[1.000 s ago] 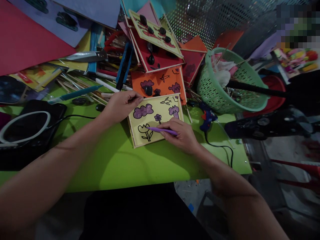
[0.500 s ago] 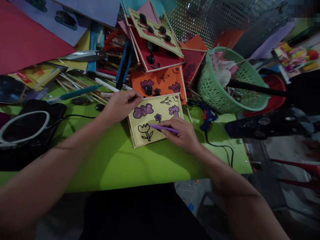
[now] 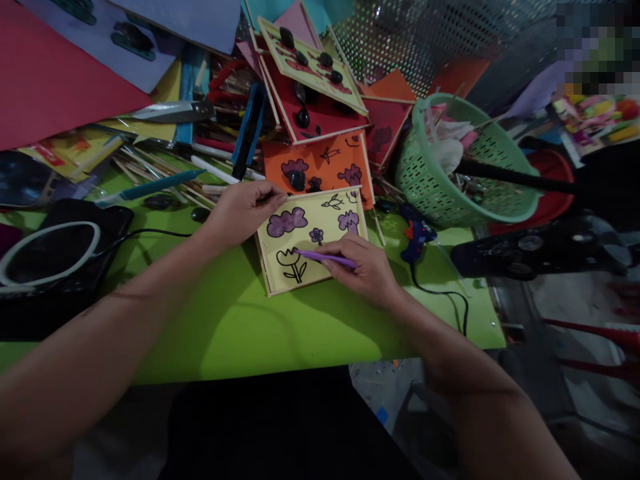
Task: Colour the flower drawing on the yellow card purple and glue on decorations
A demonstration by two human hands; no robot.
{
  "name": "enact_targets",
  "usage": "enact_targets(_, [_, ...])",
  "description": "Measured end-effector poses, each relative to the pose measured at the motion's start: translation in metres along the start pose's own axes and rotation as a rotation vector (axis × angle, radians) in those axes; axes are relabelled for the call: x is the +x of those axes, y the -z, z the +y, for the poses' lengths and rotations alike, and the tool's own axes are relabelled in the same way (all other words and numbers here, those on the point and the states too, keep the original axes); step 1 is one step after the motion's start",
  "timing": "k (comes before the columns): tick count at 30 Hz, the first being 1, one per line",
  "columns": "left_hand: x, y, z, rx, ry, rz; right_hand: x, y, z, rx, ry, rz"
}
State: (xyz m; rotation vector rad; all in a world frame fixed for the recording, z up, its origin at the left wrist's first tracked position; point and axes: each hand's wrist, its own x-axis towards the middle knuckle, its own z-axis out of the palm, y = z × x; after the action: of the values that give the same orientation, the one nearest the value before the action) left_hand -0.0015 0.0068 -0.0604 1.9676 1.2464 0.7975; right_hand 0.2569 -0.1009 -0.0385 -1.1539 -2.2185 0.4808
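A yellow framed card (image 3: 325,267) with black-outlined flowers and purple clouds lies on the green table top (image 3: 240,327). My right hand (image 3: 365,270) is closed around a purple pen (image 3: 325,257), whose tip touches the tulip drawing at the card's lower left. My left hand (image 3: 245,210) pinches the card's top left corner with thumb and fingers, pressing it in place.
Orange (image 3: 320,167) and red (image 3: 320,113) framed cards are stacked behind. A green mesh basket (image 3: 465,167) stands right. A blue glue gun (image 3: 415,237) lies beside the card. A black device with a white ring (image 3: 50,253) sits left. Sticks, pens and coloured paper clutter the back.
The purple pen's tip has shifted slightly up and left along the tulip drawing. My left hand stays on the card's corner.
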Motion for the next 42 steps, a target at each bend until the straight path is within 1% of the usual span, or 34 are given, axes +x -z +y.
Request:
enact_targets(3, [0.0004,0.0002,0.0009,0.006,0.002,-0.005,0.0001,0.0003,0.0004,-0.001,0.014,0.010])
enact_targets(13, [0.0005,0.0002,0.0006,-0.013,-0.005,-0.008,-0.0002,0.0015,-0.0012,0.008,0.003,-0.033])
enact_targets(33, [0.0003,-0.0009,-0.0014,-0.013,-0.011,0.001,-0.0015,0.0028,0.0019,-0.010,-0.005,-0.008])
enact_targets(42, [0.0005,-0.0010,-0.0018,-0.009,-0.006,0.005,-0.0008,0.0028,-0.0027,0.005,-0.005,-0.042])
